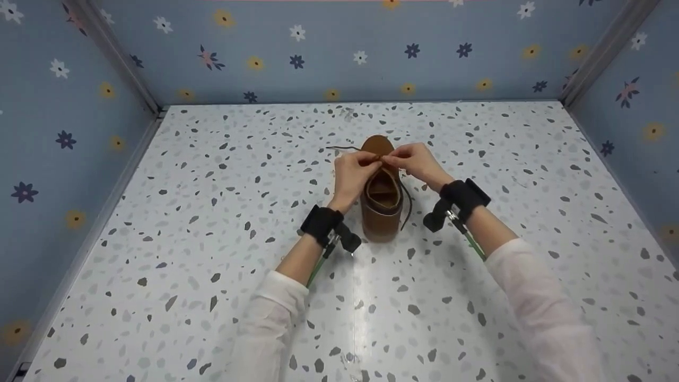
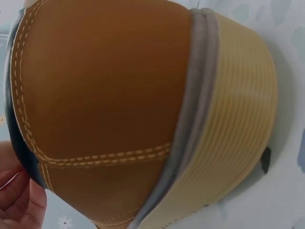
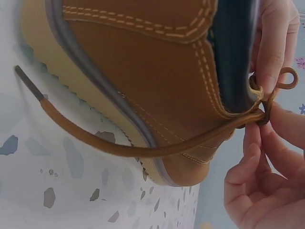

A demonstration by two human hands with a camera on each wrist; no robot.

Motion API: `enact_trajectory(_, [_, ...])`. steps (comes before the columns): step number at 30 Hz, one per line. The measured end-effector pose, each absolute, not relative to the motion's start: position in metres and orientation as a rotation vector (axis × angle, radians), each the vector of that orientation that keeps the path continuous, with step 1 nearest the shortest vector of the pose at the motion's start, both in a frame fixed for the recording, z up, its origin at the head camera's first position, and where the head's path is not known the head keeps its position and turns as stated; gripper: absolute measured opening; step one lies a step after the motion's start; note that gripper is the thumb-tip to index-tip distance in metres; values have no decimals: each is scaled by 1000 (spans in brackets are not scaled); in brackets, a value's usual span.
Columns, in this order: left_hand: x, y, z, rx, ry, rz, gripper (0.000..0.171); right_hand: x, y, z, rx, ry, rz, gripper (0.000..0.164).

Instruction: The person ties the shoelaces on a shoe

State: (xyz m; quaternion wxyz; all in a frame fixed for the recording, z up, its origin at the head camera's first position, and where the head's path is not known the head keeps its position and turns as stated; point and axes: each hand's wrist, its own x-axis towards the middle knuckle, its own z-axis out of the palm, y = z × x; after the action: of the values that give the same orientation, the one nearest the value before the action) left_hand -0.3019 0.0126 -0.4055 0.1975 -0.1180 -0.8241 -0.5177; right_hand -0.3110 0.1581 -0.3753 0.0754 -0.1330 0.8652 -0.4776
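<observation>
A brown ankle-high shoe (image 1: 381, 225) stands upright, toe pointing away from me. At its throat my left hand (image 1: 351, 178) pinches the brown shoelace between thumb and forefinger. Close against it, my right hand (image 1: 420, 163) also pinches the lace, near the knot. A small loop of shoelace (image 3: 295, 78) stands out by the fingertips in the right wrist view. One shoelace end (image 1: 342, 147) stretches left, while the other hangs along the shoe's right side down to the table. The left wrist view is mostly filled by the shoe's stitched side, hiding the lace there.
The speckled white tabletop (image 1: 212, 239) surrounds the shoe. Blue flowered panels (image 1: 339, 48) rise at the back and both sides. Black straps with small cameras (image 1: 323, 225) and green cables sit on both wrists.
</observation>
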Motion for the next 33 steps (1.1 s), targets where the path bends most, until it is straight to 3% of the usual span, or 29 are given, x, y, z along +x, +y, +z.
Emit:
enact_trajectory(13, [-304,10,-408,-321,-2297,-1551,13,-311,154,-375,-307,2665,-1465,25])
enact_trajectory(20, [-363,11,-480,-273,-2199,-1569,24,-308,154,-366,-269,2669,-1507,26])
enact_trajectory(26, [-368,9,-484,-360,-2177,-1566,23,-301,150,-358,-227,2590,-1566,30])
enact_trajectory(29, [-354,6,-467,-434,-2221,-1726,22,-325,160,-385,-221,2574,-1557,36])
enact_trajectory(33, [-356,8,-473,-452,-2236,-1745,26,-385,181,-457,-266,2552,-1683,39])
